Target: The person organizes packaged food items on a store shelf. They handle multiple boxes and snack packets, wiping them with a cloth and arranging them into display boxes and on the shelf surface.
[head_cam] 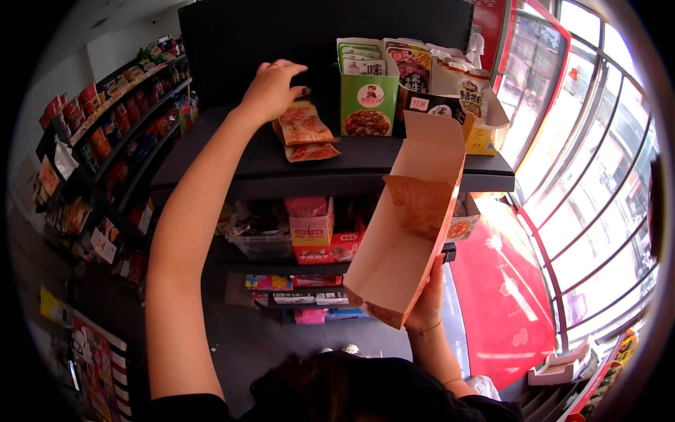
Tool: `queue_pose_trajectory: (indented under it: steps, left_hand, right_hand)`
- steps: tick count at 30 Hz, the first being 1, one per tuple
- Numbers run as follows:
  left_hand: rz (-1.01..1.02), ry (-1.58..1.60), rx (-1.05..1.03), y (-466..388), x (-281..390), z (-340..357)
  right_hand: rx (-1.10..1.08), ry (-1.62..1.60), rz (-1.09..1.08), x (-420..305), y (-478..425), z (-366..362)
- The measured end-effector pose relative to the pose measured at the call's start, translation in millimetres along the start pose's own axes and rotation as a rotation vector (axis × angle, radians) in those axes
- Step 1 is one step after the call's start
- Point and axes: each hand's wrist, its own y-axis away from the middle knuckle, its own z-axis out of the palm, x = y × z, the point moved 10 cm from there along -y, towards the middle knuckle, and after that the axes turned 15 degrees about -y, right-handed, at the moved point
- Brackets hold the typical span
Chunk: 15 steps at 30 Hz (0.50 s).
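Observation:
My right hand point(428, 298) grips an open cardboard display box point(390, 264) from beneath its right side, tilted in front of the shelf. Inside the box leans an orange printed piece point(422, 203), probably a snack packet. Over the black top shelf point(221, 158) my left hand point(274, 89) is raised, thumb and fingers apart, with nothing seen in it. Just below its thumb, orange snack packets point(306, 129) lie in a small overlapping pile on the shelf.
Right of the pile stand a green box of packets point(368, 100), a dark box point(422, 103) and a yellow box point(482, 132). Lower shelves hold a clear plastic bin point(258, 242) and a red snack box point(327, 253). Stocked shelving point(121, 116) runs left; windows point(590, 174) are right.

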Motion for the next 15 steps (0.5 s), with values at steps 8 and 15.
queue_pose_trajectory:
  steps: [8, 15]
  left_hand:
    - [0.618, 0.553, 0.085, 86.7, 174.1, -116.5]
    - [0.534, 0.556, 0.325, 80.6, 158.3, -144.6]
  right_hand:
    - [0.004, 0.0, 0.021, 3.9, 3.1, -1.2]
    - [-0.014, -0.042, 0.033, -0.1, 10.1, -6.4]
